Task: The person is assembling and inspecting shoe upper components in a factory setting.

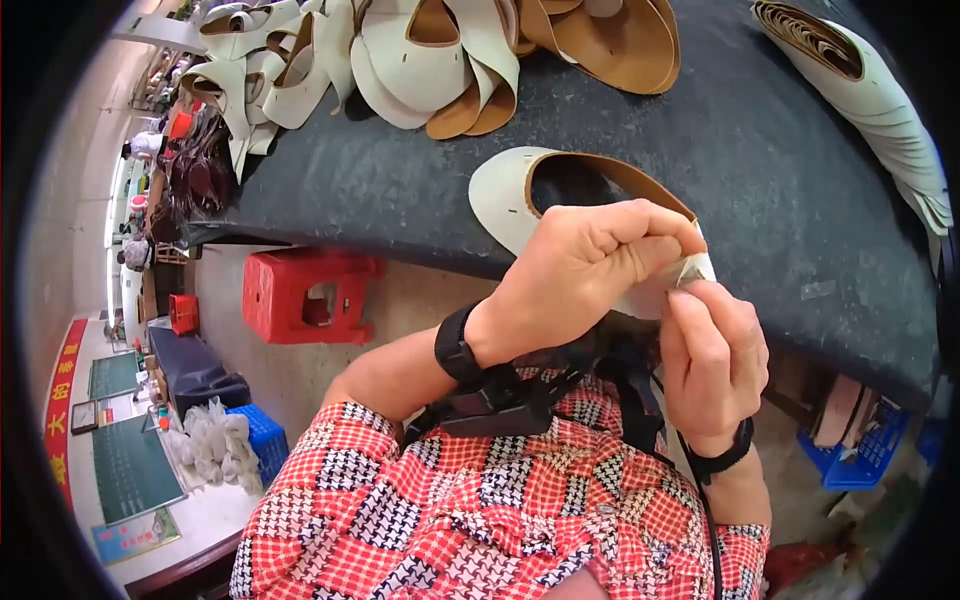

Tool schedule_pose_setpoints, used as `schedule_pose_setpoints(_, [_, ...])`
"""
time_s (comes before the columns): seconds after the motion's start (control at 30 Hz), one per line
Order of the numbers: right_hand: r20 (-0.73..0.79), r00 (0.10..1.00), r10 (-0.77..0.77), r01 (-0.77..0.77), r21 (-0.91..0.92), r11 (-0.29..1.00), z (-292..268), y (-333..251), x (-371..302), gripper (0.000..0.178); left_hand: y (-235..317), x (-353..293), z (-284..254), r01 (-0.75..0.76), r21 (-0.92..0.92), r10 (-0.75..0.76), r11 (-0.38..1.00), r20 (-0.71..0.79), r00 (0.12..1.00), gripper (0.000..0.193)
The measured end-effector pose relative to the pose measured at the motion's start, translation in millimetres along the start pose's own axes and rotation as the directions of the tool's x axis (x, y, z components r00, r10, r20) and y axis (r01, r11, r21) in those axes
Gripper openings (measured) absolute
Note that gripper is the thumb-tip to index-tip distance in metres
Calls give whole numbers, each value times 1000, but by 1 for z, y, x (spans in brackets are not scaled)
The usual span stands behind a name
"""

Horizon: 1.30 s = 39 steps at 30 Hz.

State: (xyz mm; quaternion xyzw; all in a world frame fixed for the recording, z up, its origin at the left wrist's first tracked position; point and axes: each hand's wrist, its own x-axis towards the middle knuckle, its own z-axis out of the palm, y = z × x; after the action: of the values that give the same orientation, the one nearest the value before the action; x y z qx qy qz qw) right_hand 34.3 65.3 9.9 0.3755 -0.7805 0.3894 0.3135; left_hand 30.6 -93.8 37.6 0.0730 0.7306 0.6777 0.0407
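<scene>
A white shoe upper (505, 195) with a brown lining lies partly on the dark table, its near end overhanging the table edge in front of me. My left hand (585, 270) is closed in a pinch at the rim of its right-hand end. Just below, my right hand (712, 355) has its thumb and fingertips pressed together against the upper's pointed white tip. Something small and thin shows between those fingertips, too small to name. Part of the upper is covered by my left hand and wrist.
Other white and brown uppers (410, 65) are heaped along the table's far side. A nested stack of white uppers (880, 110) lies at the far right. A red plastic stool (290, 295) stands left below the dark table (400, 190); a blue crate (850, 450) is below right.
</scene>
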Motion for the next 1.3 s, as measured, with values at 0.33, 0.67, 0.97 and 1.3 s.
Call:
schedule_pose_setpoints(0.33, [-37, 999, -8, 1, -188, 982, 21, -6, 8, 28, 11, 10, -14, 136, -200, -126, 970, 61, 990, 18])
schedule_pose_setpoints(0.67, [548, 477, 687, -871, 401, 285, -25, 7, 17, 8, -2, -20, -36, 135, -336, -163, 932, -56, 985, 48])
schedule_pose_setpoints(0.97, [859, 362, 362, -884, 440, -158, 36, 35, 33, 20, -7, -57, -31, 60, -408, -109, 911, -98, 989, 47])
schedule_pose_setpoints(1.3, [835, 371, 407, -916, 400, 15, 37, 30, 26, 22, -16, -88, -22, 50, -193, -88, 980, -193, 977, 54])
